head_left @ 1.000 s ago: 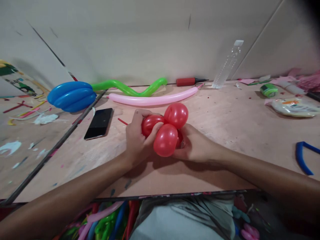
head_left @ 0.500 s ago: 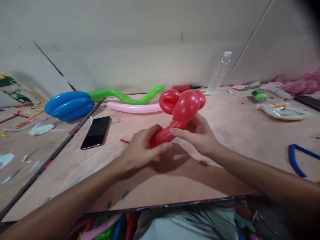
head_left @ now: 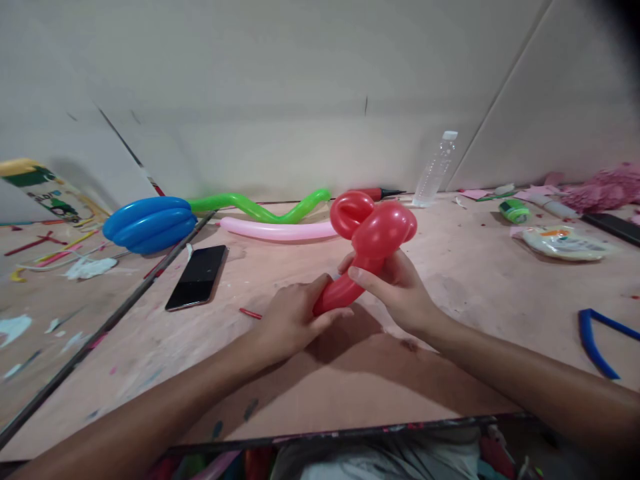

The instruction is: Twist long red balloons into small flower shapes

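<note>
Between my hands is a red twisting balloon (head_left: 383,230), with several bulging loops at its upper end and a straight length running down to the left. My left hand (head_left: 295,313) wraps round the lower end of that length; its thin red tail (head_left: 250,313) pokes out past my knuckles. Just under the loops, my right hand (head_left: 397,287) grips the balloon, thumb across the front and fingers behind it. The fingertips on the far side are hidden.
Behind lie a pink balloon (head_left: 280,231), a wavy green balloon (head_left: 265,213) and a bundled blue balloon (head_left: 150,223). A phone (head_left: 197,278) rests on the left. Toward the wall stand a clear bottle (head_left: 435,170) and a red-black pump (head_left: 373,194). Rightward are a plastic packet (head_left: 563,243) and blue balloon (head_left: 595,343).
The camera view has tilted up slightly, so everything sits lower in the picture. Both hands keep their hold on the red balloon, whose loops have turned a little.
</note>
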The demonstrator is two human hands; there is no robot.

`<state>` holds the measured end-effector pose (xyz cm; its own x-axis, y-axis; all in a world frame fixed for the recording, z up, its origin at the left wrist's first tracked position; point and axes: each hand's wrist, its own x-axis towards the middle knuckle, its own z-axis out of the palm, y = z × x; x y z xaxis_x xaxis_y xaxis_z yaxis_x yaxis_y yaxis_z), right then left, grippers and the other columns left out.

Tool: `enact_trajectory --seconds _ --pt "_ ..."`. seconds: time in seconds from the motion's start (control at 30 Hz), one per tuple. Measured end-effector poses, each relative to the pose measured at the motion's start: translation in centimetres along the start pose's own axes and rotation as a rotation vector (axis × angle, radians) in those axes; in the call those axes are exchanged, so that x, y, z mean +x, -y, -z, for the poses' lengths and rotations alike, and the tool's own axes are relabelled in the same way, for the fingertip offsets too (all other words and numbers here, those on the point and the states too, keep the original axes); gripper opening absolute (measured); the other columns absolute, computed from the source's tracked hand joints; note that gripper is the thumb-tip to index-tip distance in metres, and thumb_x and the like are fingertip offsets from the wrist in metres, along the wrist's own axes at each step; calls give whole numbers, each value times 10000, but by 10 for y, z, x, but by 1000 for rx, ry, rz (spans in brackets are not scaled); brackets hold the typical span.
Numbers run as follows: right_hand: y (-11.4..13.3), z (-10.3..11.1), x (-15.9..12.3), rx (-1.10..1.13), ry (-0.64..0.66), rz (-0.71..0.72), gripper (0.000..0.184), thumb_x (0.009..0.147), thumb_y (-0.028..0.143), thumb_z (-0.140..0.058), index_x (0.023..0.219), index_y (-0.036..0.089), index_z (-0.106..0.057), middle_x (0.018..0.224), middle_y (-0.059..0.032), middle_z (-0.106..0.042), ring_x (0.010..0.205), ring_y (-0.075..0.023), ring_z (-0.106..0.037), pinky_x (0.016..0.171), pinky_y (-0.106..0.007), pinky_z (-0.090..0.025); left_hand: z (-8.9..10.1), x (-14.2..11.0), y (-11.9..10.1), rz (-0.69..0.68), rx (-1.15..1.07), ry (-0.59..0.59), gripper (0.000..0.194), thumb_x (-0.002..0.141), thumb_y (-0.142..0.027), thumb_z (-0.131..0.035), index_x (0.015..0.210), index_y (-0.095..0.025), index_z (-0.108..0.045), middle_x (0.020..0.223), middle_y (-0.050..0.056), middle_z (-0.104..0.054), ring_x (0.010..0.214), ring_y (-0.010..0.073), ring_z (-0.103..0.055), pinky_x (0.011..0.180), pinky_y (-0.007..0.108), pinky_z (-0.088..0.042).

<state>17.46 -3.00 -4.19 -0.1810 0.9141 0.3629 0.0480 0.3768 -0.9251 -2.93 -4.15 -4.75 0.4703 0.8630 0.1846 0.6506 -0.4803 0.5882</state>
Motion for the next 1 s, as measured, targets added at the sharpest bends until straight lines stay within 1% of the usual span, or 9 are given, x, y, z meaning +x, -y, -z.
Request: enact_trajectory --seconds 0.1,0.23,0.37,0.43,0.53,0.67,0.83,0.93,1.0 --pt "-5 3 2 -152 2 1 276 936 429 -670 1112 227 -604 1047 -49 -699 938 -210 -659 821 -369 -547 0 -1 2 -17 -125 -30 370 931 -553 -648 1131 -244 -613 1048 79 -743 875 273 -692 782 400 -532" --pt "2 10 5 -508 92 21 198 904 327 -649 1062 210 -625 991 -52 -727 829 -210 -657 718 -327 -496 3 -2 6 -114 -405 -277 608 939 -549 -634 1452 -276 -455 1467 146 -560 1235 306 -622 1030 490 -518" --pt "17 12 5 -1029 273 95 145 851 235 -614 985 195 -654 970 -90 -750 784 -240 -666 679 -332 -436 13 -6 -5 -300 -262 -476 837 863 -599 -718 1560 -303 -362 1648 142 -364 1499 371 -397 1183 562 -396" --pt "22 9 3 -1176 353 166 252 811 181 -605 1056 183 -659 1038 -115 -752 829 -263 -683 691 -345 -435 15 -8 -14 -339 -116 -477 960 779 -592 -812 1574 -310 -354 1656 144 -365 1522 396 -362 1206 581 -373" --pt "24 6 1 -1267 455 205 270 795 197 -618 1062 165 -643 1051 -134 -740 843 -286 -683 670 -360 -428 11 -7 -19 -234 -11 -386 1002 718 -575 -869 1558 -307 -394 1619 151 -432 1496 416 -404 1228 611 -346" --pt "18 8 1 -1187 404 160 250 851 258 -578 1085 172 -562 961 -111 -738 741 -262 -653 600 -338 -388 1 0 -6 -123 -236 -240 909 808 -581 -794 1568 -285 -392 1582 145 -480 1428 384 -495 1206 582 -397" --pt "8 11 2 -1115 322 93 333 860 260 -543 1171 151 -494 895 -113 -743 641 -237 -616 553 -309 -346 -2 6 9 -293 -268 -267 969 838 -591 -750 1632 -290 -285 1670 138 -351 1514 394 -374 1250 584 -314" --pt "6 11 2 -1126 413 120 401 807 222 -576 1195 127 -536 957 -141 -751 672 -240 -634 569 -312 -371 -1 8 12 -449 -85 -300 1050 790 -625 -777 1647 -299 -265 1732 145 -219 1566 420 -266 1262 596 -270" --pt "7 11 3 -1148 464 128 448 774 200 -594 1211 110 -564 974 -148 -751 670 -242 -636 562 -319 -379 0 9 12 -505 -42 -274 978 810 -679 -729 1622 -299 -337 1730 146 -233 1550 417 -306 1256 587 -279"
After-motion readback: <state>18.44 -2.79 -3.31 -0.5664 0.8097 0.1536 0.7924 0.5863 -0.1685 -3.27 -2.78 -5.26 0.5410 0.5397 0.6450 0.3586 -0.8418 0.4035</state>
